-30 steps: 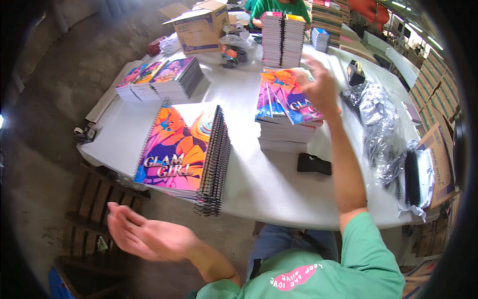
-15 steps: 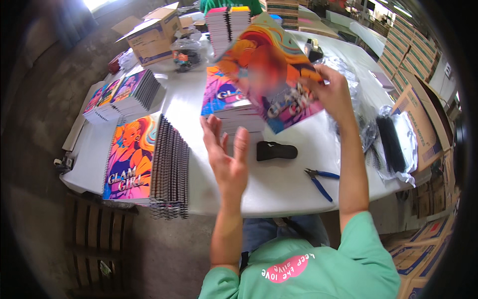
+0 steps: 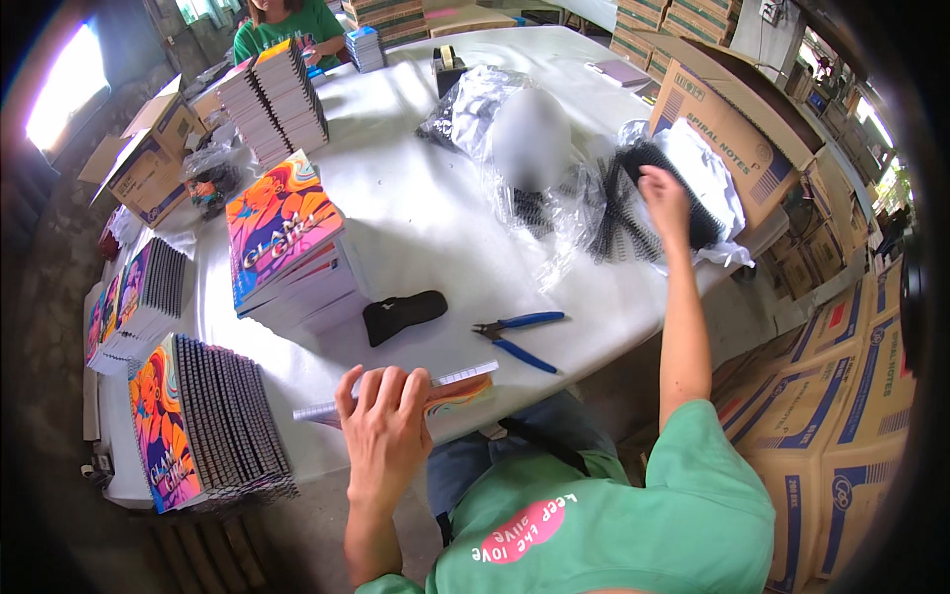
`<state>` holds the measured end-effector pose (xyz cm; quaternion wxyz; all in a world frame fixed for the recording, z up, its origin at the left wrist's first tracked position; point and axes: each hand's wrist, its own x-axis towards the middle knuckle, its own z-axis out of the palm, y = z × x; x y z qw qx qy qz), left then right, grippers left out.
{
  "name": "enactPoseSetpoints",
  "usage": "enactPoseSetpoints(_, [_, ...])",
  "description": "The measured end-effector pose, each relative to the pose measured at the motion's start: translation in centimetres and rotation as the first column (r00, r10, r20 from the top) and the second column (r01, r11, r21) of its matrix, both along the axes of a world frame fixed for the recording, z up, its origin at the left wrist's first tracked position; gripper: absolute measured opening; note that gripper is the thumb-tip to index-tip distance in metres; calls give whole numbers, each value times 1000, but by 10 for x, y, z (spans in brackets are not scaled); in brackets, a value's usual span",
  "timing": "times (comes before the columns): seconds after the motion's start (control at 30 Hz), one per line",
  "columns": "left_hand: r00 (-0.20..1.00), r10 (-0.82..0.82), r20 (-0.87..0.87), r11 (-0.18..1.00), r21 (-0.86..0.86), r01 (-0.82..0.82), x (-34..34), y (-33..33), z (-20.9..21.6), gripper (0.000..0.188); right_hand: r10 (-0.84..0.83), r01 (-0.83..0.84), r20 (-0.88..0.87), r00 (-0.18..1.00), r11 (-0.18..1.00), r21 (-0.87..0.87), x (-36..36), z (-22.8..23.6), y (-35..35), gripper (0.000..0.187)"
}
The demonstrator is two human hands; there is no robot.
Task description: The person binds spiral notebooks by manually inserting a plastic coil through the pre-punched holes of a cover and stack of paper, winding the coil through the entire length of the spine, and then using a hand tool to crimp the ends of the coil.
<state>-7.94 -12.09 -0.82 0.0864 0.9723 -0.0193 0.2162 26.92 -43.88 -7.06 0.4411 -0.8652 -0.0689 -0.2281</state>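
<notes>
My left hand (image 3: 386, 421) is closed over a notebook (image 3: 463, 388) with a colourful cover, held on edge at the table's near side; its white page edges face up. My right hand (image 3: 668, 208) is over a heap of black spiral binding coils (image 3: 705, 213) on the right, fingers bent in against them. Whether a coil is pinched there is too small to tell. Between the hands lie blue-handled cutting pliers (image 3: 520, 340), jaws toward the left. A black, elongated soft item (image 3: 404, 315) rests beside a stack of notebooks without coils (image 3: 287, 233).
Coil-bound notebooks (image 3: 223, 416) stand stacked at the near left, with more stacks (image 3: 148, 292) behind. Clear plastic wrap (image 3: 564, 233) covers the table's middle right. An open carton (image 3: 732, 134), a tape dispenser (image 3: 447, 69) and piled cartons (image 3: 831, 416) surround the table. A co-worker (image 3: 287, 35) is across it.
The notebook has gone from my right hand to my left, down to the near table edge. My right hand has moved right to the coils. The view has turned rightward.
</notes>
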Motion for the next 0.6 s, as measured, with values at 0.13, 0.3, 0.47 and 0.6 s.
enactPoseSetpoints(0.13, [984, 66, 165, 995, 58, -77, 6, 4, -16, 19, -121, 173, 128, 984, 791, -586, 17, -36, 63, 46])
enactPoseSetpoints(0.3, [897, 86, 434, 985, 97, -142, 4, 5, -24, 28, -123, -13, -100, 987, 569, -822, 38, -17, 63, 21])
enactPoseSetpoints(0.47, [849, 114, 515, 972, 119, -203, 10, 8, -25, 24, 104, -106, -59, 993, 528, -843, 65, 14, 25, 72])
enactPoseSetpoints(0.6, [847, 153, 509, 967, 101, -235, 13, 5, -45, 29, 192, -191, -68, 979, 746, -638, 46, 70, 26, 70])
